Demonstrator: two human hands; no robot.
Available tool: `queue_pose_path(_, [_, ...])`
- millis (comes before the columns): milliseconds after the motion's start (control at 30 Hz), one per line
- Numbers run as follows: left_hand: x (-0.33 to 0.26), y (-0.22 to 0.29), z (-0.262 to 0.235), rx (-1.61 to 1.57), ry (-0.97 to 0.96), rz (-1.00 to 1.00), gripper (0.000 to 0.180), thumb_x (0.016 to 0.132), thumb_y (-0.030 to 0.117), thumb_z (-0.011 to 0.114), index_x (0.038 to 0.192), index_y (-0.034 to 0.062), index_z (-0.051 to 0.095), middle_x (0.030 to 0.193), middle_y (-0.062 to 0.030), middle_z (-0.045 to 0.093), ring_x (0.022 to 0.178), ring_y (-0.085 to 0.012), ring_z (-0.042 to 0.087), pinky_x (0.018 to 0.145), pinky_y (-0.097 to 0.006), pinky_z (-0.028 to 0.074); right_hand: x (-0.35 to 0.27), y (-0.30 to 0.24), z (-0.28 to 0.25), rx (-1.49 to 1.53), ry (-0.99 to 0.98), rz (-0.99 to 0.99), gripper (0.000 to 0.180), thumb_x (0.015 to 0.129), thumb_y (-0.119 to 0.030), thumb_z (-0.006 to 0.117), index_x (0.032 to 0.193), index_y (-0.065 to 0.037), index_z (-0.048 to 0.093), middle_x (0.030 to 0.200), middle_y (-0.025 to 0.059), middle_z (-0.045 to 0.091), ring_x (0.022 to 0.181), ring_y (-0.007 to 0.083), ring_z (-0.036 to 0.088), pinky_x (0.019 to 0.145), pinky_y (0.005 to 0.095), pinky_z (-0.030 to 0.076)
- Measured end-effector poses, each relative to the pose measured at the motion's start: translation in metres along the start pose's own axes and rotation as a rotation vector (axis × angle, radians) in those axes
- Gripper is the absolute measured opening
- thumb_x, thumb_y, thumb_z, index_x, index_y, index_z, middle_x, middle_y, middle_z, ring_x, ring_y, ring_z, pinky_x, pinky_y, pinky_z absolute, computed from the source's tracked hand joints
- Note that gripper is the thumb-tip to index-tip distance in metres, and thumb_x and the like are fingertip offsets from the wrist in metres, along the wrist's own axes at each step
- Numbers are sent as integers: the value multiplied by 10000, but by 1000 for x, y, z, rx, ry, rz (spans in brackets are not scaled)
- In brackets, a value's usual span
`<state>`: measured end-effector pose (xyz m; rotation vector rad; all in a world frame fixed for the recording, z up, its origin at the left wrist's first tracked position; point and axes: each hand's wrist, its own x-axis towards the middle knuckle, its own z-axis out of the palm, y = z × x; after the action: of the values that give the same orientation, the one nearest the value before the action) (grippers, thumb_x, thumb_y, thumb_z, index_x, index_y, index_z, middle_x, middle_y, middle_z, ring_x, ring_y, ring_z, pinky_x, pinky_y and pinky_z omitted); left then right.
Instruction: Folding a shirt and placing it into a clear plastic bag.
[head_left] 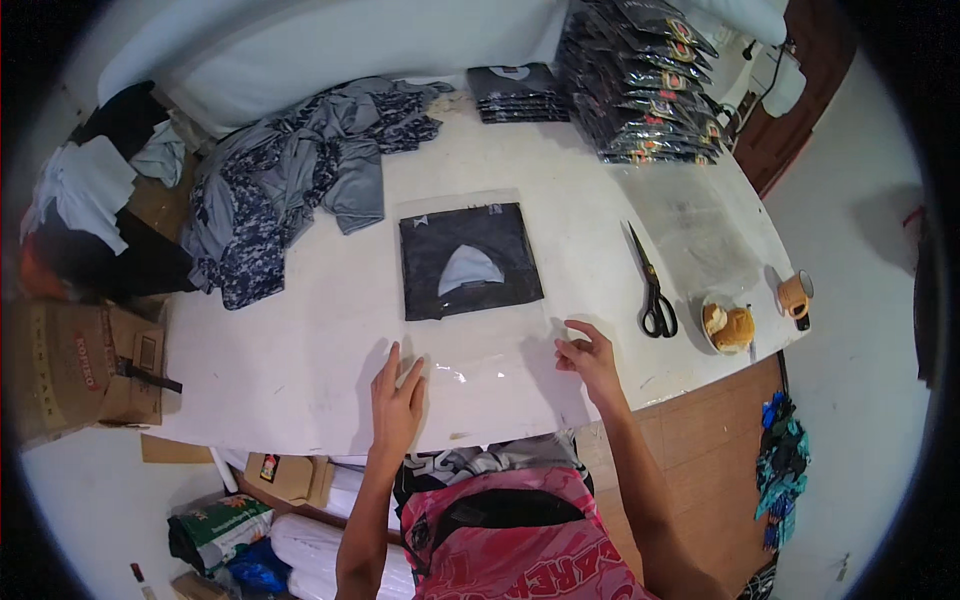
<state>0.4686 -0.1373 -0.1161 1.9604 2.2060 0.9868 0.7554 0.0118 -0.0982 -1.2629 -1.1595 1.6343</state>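
Observation:
A folded black garment (430, 255) with a pale blue-grey patch (470, 270) lies flat at the middle of the white table, inside a clear plastic bag (470, 352). The bag's loose, shiny end stretches from the garment toward me. Beside that end on the left, my left hand (397, 405) hovers low or rests on the table, fingers apart and nothing in them. On the other side is my right hand (592, 365), its index finger out and the others loosely bent. I see nothing held in it; whether it touches the bag's edge is unclear.
Black-handled scissors (652, 290), clear plastic bags (695, 225), a bowl with bread (730, 328) and an orange mug (795, 293) lie to the right. Bagged garments (650, 100) are stacked at the back. Grey patterned garments (300, 180) and a cardboard box (90, 365) are left.

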Motion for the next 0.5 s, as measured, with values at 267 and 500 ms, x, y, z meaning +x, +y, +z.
queue_pose_path(267, [-24, -48, -9, 21, 45, -24, 362, 888, -22, 586, 1236, 65, 634, 1396, -164, 510, 1151, -331, 562, 980, -433, 440, -5, 17, -44, -647, 117, -407, 332, 849, -59, 714, 1170, -8, 644, 930, 113, 661, 782, 169, 645, 605, 272, 536])
queue_pose_path(500, [73, -58, -15, 98, -60, 255, 444, 853, -14, 599, 1275, 119, 631, 1440, -124, 488, 1281, -319, 498, 1016, -416, 437, 66, -7, -17, -991, -132, -974, 369, 769, -23, 729, 1127, -110, 706, 1260, 85, 622, 1074, 267, 628, 846, 354, 559])
